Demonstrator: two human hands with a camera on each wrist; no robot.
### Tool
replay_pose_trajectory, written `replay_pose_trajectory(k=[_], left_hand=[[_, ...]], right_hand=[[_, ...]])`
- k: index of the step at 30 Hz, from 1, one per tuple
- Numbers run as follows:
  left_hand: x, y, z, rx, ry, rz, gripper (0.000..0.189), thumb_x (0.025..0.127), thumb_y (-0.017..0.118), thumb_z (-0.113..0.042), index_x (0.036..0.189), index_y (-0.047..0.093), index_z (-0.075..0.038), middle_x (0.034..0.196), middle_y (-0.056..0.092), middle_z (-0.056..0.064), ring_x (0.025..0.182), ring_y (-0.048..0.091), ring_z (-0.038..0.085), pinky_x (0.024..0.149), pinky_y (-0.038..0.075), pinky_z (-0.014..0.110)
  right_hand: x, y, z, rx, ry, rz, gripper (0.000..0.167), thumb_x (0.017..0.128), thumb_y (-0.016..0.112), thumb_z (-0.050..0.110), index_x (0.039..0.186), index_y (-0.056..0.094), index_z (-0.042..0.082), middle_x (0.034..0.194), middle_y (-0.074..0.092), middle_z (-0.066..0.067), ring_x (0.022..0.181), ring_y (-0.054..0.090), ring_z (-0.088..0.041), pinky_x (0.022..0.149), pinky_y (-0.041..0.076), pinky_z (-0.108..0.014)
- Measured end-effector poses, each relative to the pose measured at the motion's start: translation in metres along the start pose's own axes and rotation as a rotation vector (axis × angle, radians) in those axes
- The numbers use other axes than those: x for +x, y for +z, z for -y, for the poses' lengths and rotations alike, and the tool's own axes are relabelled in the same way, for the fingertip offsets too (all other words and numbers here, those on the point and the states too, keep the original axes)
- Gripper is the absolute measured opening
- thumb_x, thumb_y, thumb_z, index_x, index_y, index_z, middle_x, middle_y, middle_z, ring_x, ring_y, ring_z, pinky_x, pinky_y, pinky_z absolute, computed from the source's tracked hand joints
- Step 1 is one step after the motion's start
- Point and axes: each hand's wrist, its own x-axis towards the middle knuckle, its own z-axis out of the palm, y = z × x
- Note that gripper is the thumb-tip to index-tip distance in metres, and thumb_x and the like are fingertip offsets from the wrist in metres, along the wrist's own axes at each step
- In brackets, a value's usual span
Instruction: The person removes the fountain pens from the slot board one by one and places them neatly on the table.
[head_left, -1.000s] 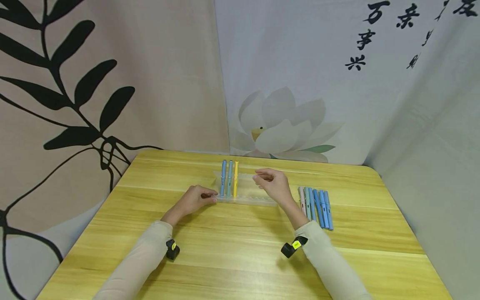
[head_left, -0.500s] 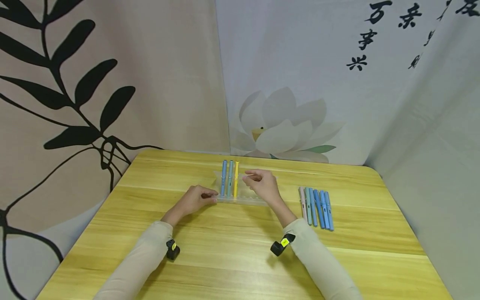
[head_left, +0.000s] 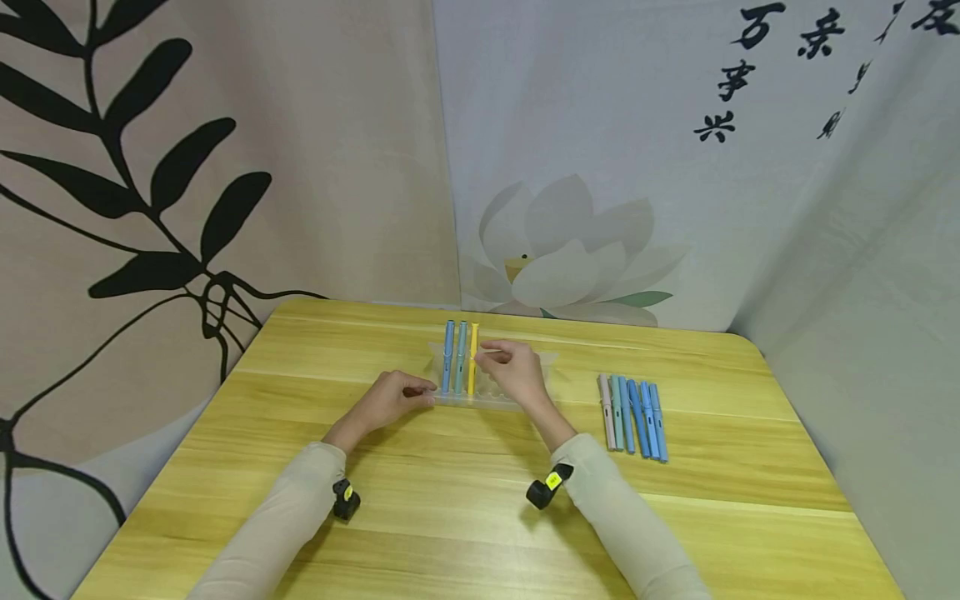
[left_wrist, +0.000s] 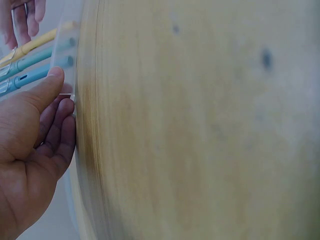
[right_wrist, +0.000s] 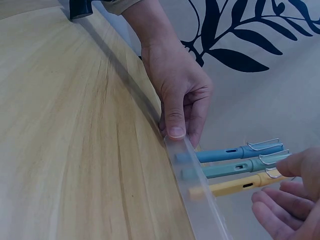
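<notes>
A clear plastic pen rack (head_left: 495, 403) stands on the table. In it, a blue pen (head_left: 447, 357), a teal pen (head_left: 461, 358) and a yellow pen (head_left: 472, 360) stand side by side toward the left end. My left hand (head_left: 390, 398) holds that end of the rack, thumb on the front edge in the left wrist view and fingers behind. My right hand (head_left: 517, 372) is at the yellow pen's upper part. In the right wrist view its thumb (right_wrist: 300, 164) overlaps the capped end near the metal clip, with the fingers (right_wrist: 280, 212) spread apart from the thumb.
To the right on the wooden table (head_left: 465, 517) lies a row of several pens: a pinkish pen (head_left: 606, 412) at its left, then teal and blue pens (head_left: 648, 421). Curtains with printed leaves (head_left: 172, 167) and a lotus hang behind the table.
My right hand has moved left along the rack, up to the yellow pen. The left hand stays at the rack's left end, and the pens have not moved.
</notes>
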Motion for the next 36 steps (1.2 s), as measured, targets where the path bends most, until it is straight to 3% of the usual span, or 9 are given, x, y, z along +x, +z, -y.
replay_pose_trajectory(k=[29,36], left_hand=[[0.0005,0.0008,0.0005,-0.015,-0.004,0.005,0.031,0.098,0.072,-0.021,0.124,0.074,-0.004,0.113,0.076,0.007,0.099,0.071,0.018,0.088,0.059,0.041],[0.0001,0.0004,0.0001,-0.011,0.003,0.003,0.032,0.098,0.071,-0.021,0.125,0.074,-0.004,0.115,0.075,0.008,0.101,0.071,0.020,0.090,0.059,0.042]], right_hand=[[0.0074,0.0087,-0.0002,-0.030,-0.022,-0.022,0.032,0.095,0.076,0.023,0.125,0.074,0.010,0.104,0.078,-0.008,0.091,0.076,-0.021,0.074,0.063,-0.035],[0.0050,0.0076,-0.0003,0.003,-0.054,-0.041,0.032,0.095,0.076,0.022,0.124,0.073,0.009,0.104,0.078,-0.008,0.093,0.076,-0.021,0.074,0.063,-0.034]])
